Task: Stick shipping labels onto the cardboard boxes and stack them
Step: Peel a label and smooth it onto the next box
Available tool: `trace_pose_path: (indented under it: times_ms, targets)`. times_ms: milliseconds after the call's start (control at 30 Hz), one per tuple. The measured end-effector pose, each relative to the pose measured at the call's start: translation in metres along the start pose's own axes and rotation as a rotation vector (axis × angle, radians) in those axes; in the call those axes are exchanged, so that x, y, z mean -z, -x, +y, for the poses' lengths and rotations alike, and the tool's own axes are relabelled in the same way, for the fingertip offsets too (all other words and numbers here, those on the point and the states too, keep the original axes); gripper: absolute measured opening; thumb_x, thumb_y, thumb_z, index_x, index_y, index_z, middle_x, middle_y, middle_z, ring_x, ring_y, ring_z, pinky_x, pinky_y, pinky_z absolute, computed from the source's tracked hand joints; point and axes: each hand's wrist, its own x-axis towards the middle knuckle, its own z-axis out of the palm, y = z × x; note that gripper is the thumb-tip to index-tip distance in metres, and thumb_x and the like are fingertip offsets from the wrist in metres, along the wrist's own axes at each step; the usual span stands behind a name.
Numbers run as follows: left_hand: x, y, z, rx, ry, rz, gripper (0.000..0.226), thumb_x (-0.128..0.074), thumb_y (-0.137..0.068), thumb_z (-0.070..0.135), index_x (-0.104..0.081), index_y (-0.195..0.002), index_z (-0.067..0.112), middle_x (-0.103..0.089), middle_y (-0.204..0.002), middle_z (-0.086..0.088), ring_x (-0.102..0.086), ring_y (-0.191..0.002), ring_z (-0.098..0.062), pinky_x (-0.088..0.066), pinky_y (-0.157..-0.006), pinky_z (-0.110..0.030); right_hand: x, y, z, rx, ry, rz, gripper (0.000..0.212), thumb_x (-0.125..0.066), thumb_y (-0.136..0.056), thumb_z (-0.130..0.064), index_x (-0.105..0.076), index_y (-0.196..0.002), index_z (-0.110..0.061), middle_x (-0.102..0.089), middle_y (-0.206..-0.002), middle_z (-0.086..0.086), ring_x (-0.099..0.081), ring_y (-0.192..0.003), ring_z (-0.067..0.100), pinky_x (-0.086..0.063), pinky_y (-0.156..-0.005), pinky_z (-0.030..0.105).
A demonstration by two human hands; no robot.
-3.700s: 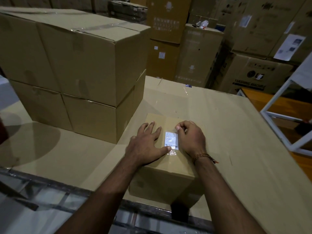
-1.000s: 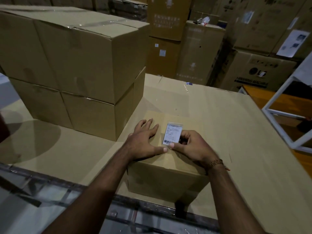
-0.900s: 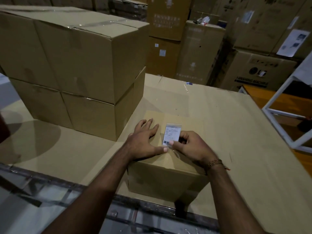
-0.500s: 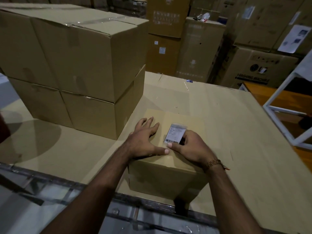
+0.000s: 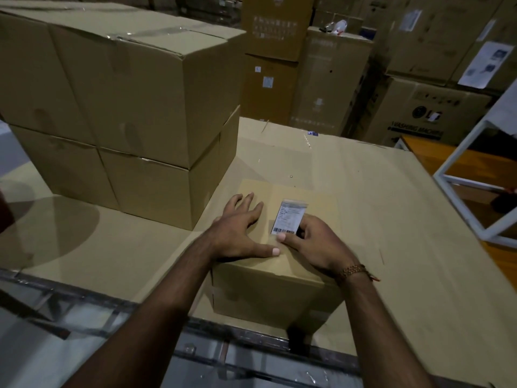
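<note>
- On the cardboard-covered bench [image 5: 377, 219], near its front edge, sits a small brown cardboard box [image 5: 277, 292], closed, top face up.
- Left hand [image 5: 240, 233] lies flat on the box top, fingers straight and spread, thumb stretched toward the right; it holds nothing.
- Right hand [image 5: 316, 245] has its grip clamped on a white rectangular shipping label [image 5: 288, 219] with a barcode at its near end: the thumb sits on the near edge, curled fingers along the right side.
- Whether the label lies fully flat on the box top cannot be told.
- A beaded bracelet [image 5: 352, 271] circles the right wrist.
- Left of the small box, just beside it, stands a stack of large brown cardboard boxes [image 5: 126, 107], two tiers high.
- More brown cartons [image 5: 335, 77] stand behind the bench.
</note>
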Motion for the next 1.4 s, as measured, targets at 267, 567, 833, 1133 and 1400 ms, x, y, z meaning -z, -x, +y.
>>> trace_pose_path:
  times_ms: [267,567,833,1133,1400]
  targets:
    - [0.005,-0.001,-0.005,-0.015,0.026,-0.077,0.150,-0.072,-0.053,0.090,0.003,-0.168,0.032,0.023,-0.173,0.014,0.027,-0.158,-0.015,-0.005,-0.129,-0.060,0.003,-0.002,-0.002,-0.026,0.036,-0.036,0.046,-0.072,-0.101,-0.033,-0.063,-0.145,-0.024,-0.067,-0.142,-0.010,-0.063,-0.121,0.007,-0.050,-0.107,0.034]
    - [0.003,-0.001,-0.004,-0.014,0.043,-0.051,0.149,-0.071,-0.052,0.090,-0.001,-0.169,0.031,0.021,-0.173,0.014,0.025,-0.158,-0.015,-0.006,-0.130,-0.059,-0.027,0.003,0.005,-0.024,0.226,0.256,0.039,-0.067,-0.095,-0.044,-0.073,-0.129,-0.025,-0.069,-0.110,-0.004,-0.056,-0.105,0.020,-0.051,-0.091,0.040]
    - [0.006,-0.003,-0.005,-0.014,0.010,-0.090,0.147,-0.077,-0.059,0.086,0.004,-0.168,0.031,0.025,-0.172,0.012,0.029,-0.157,-0.017,-0.006,-0.129,-0.061,-0.025,0.008,0.003,-0.004,0.190,0.260,0.036,-0.070,-0.097,-0.037,-0.074,-0.132,-0.027,-0.061,-0.099,-0.012,-0.053,-0.103,0.018,-0.050,-0.091,0.039]
    - [0.004,-0.005,-0.008,-0.022,0.004,-0.086,0.151,-0.073,-0.054,0.091,0.005,-0.169,0.031,0.026,-0.172,0.015,0.030,-0.156,-0.014,-0.009,-0.128,-0.066,-0.023,0.008,0.001,0.003,0.137,0.274,0.038,-0.074,-0.096,-0.037,-0.072,-0.134,-0.033,-0.061,-0.104,-0.014,-0.056,-0.103,0.014,-0.048,-0.089,0.032]
    - [0.002,-0.007,-0.008,-0.027,-0.002,-0.075,0.148,-0.072,-0.057,0.091,0.004,-0.169,0.031,0.027,-0.172,0.011,0.030,-0.157,-0.019,-0.010,-0.126,-0.068,-0.022,0.008,0.006,-0.007,0.033,0.262,0.038,-0.076,-0.091,-0.044,-0.076,-0.129,-0.036,-0.067,-0.114,-0.018,-0.063,-0.114,0.013,-0.052,-0.106,0.043]
